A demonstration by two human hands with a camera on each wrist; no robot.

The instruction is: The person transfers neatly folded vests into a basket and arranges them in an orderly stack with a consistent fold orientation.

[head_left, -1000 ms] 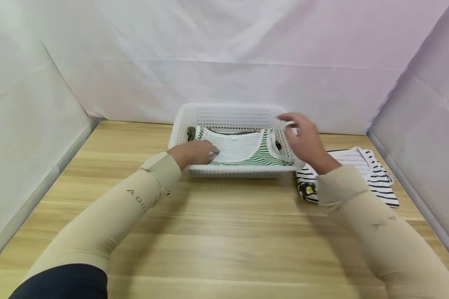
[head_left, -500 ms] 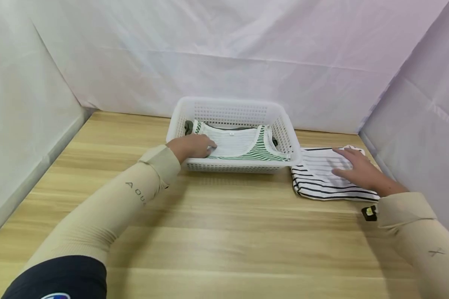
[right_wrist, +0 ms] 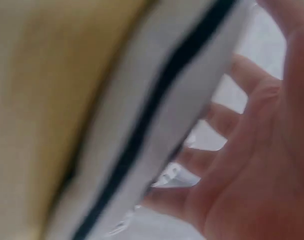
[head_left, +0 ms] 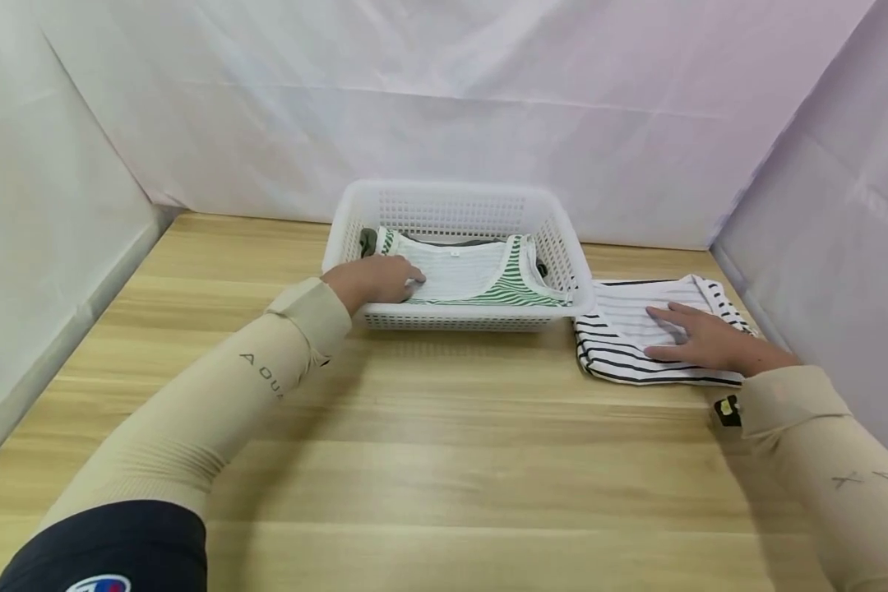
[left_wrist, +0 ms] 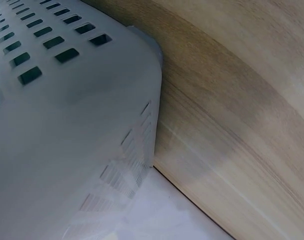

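Observation:
In the head view, a white perforated basket [head_left: 455, 312] holds a folded white and green-striped garment [head_left: 459, 271]. The left hand [head_left: 381, 279] reaches over the basket's near-left rim, its fingers resting on that garment. To the right of the basket lies a folded white garment with black stripes [head_left: 629, 353]. Over it the right hand [head_left: 699, 338] is spread, fingers apart and pointing left. The right wrist view shows the right hand [right_wrist: 252, 160] with straight, separated fingers beside the striped cloth [right_wrist: 157, 115]. In the left wrist view the basket's outer wall [left_wrist: 81, 110] fills the left side; no fingers show.
A wooden table [head_left: 444, 460] spans the foreground. White cloth walls [head_left: 451, 123] stand behind and at both sides. Dark cloth [head_left: 368, 241] shows in the basket beneath the green-striped garment. A small black object with a yellow mark [head_left: 727, 409] is by the right cuff.
The right hand has moved from the basket's right rim to over the black-striped garment on the right. The left hand has stayed on the green-striped garment. The head view has shifted slightly.

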